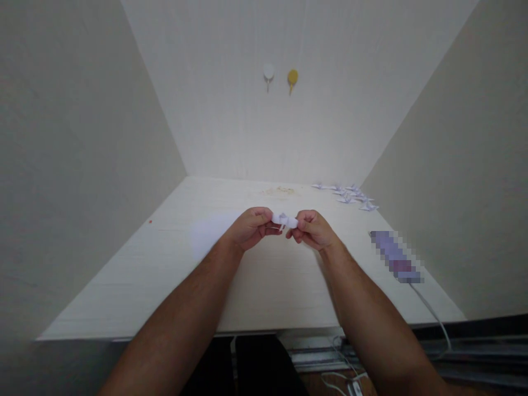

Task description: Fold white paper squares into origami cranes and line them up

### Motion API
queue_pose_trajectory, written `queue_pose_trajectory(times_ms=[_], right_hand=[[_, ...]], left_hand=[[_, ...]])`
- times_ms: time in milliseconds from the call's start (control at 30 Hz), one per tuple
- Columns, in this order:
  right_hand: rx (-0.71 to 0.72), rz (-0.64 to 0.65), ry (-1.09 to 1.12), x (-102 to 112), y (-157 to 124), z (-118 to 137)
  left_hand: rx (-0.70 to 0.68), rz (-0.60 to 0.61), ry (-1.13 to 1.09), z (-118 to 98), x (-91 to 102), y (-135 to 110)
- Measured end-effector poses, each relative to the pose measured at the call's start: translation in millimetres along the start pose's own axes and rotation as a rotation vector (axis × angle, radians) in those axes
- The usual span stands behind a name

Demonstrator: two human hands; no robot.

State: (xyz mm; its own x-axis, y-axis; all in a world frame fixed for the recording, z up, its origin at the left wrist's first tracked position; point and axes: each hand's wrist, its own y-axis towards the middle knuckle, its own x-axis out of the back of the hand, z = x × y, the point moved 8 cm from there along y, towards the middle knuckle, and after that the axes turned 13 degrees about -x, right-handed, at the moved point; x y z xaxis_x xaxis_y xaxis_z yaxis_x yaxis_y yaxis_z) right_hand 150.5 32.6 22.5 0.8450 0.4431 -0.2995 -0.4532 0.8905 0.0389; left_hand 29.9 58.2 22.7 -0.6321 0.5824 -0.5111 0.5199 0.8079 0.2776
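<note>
A small folded piece of pale lilac paper (284,220) is held between both my hands above the middle of a light wooden desk (165,275). My left hand (250,226) pinches its left end with fingers curled. My right hand (312,229) pinches its right end the same way. Both hands hover slightly above the desktop.
Several small folded paper figures (348,196) lie at the desk's back right corner. A blurred purple object (396,257) with a white cable (433,313) lies at the right. Walls close in on three sides; two hooks, white (268,73) and yellow (292,78), hang on the back wall.
</note>
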Motion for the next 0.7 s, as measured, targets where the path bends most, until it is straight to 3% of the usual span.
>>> queue_pose_trajectory(times_ms=[267,433,500,700], right_hand=[[-0.005,-0.15,0.008,11,5,-1],[0.111,-0.632,-0.112,42,-1,8],[0.143,-0.698,-0.215,41,-2,12],[0.098,-0.774,-0.51,28,0,9]], left_hand=[[-0.048,-0.192,-0.005,-1,14.3,3],[-0.174,-0.488,0.229,-4,33.8,1],[-0.24,-0.579,0.322,-6,36.7,-1],[-0.285,-0.579,0.344,2,31.8,0]])
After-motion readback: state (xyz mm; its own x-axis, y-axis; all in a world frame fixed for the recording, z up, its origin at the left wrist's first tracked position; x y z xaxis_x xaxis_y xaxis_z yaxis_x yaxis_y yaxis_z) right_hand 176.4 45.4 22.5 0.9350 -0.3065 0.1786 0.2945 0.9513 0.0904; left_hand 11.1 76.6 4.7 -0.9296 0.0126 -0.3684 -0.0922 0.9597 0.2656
